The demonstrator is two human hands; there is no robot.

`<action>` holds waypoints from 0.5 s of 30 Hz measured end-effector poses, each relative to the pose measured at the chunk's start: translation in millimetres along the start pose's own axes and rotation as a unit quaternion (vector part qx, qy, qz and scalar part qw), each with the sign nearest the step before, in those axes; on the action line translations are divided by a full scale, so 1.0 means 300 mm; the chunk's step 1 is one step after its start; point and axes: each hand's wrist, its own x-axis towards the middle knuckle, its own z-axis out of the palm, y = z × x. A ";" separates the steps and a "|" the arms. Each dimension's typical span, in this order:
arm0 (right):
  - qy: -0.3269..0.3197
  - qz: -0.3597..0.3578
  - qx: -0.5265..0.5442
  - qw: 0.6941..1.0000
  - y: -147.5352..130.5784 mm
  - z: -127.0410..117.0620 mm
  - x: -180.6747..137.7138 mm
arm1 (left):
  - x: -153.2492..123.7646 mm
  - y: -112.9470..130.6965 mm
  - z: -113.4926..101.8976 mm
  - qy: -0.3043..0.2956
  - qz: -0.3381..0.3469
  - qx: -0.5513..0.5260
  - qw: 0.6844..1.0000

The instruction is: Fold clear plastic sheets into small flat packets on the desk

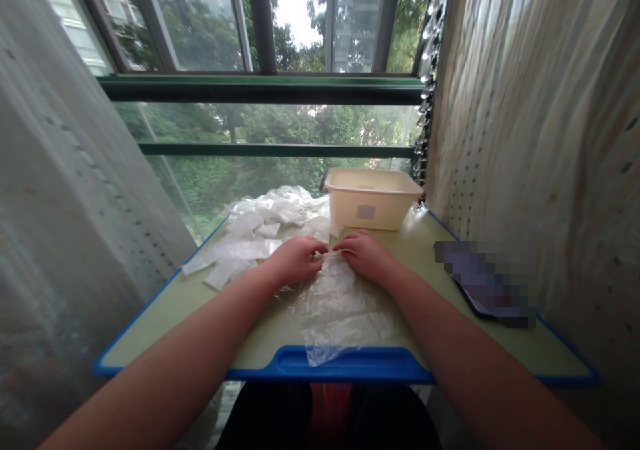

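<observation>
A big window (260,27) stands past the grip, with dark frames between its panes. A thick black and green rail (265,91) runs across it, and a thin green bar (280,150) sits lower down. Through the glass there are lots of green trees (320,129), a bit of white sky (297,13), and a pale building (65,10) far off to the left of the grip. Daylight comes in from the front. A pale curtain (75,170) hangs left of the grip, and a stripy curtain (510,123) hangs to the right. Under the grip is a light green table (155,320) with a blue edge (390,368).
</observation>
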 end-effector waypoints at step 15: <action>0.011 -0.011 0.019 1.000 -0.013 0.001 0.008 | 0.014 0.008 0.006 0.030 -0.017 0.022 0.999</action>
